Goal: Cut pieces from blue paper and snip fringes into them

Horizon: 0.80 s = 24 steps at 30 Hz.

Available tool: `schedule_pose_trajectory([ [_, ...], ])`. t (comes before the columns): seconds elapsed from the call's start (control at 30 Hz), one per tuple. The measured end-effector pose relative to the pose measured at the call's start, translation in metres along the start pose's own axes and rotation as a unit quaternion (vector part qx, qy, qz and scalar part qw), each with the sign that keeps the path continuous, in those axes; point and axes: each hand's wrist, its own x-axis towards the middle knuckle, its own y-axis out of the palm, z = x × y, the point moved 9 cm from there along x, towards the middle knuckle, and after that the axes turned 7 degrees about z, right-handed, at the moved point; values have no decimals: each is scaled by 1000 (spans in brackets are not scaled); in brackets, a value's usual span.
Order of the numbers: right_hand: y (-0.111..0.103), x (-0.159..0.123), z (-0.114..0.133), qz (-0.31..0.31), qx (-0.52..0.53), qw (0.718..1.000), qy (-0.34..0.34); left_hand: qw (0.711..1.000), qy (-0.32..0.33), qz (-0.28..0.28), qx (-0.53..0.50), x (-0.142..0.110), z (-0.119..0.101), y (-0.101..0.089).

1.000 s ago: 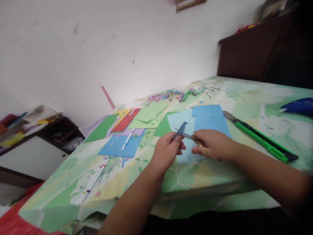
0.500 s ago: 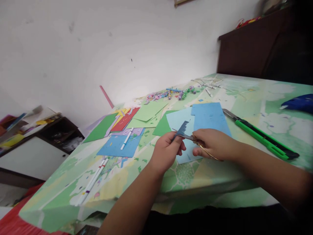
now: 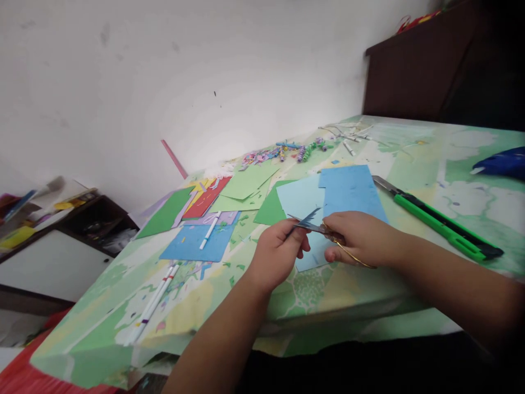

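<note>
Between the thumb and fingers of my left hand (image 3: pixel 273 254) is a small strip of blue craft foam (image 3: pixel 307 218), its edge cut into a fringe. My right hand (image 3: pixel 361 238) grips gold-handled scissors (image 3: pixel 333 234), whose blades point left and meet the strip just above my left fingertips. Beneath both hands lie a light blue sheet (image 3: pixel 301 194) and a darker blue sheet (image 3: pixel 350 189). My fingers hide part of the strip and the scissor handles.
A green box cutter (image 3: pixel 441 221) lies at right with its blade out. Coloured sheets, a red one (image 3: pixel 207 198) among them, spread over the left side. White marker-like sticks (image 3: pixel 156 303) lie near the front edge. Scraps and curled pieces (image 3: pixel 301 153) sit by the wall.
The fringed strip has tilted and now shows as a narrower piece across the scissor blades. Both hands keep their hold, and the whole view has shifted slightly.
</note>
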Motion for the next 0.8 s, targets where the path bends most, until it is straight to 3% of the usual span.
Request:
schedule_pose_trajectory([
  [0.8,-4,0,-2,-25,-61,997,38,996,-31,8,-79,-1,8,3],
])
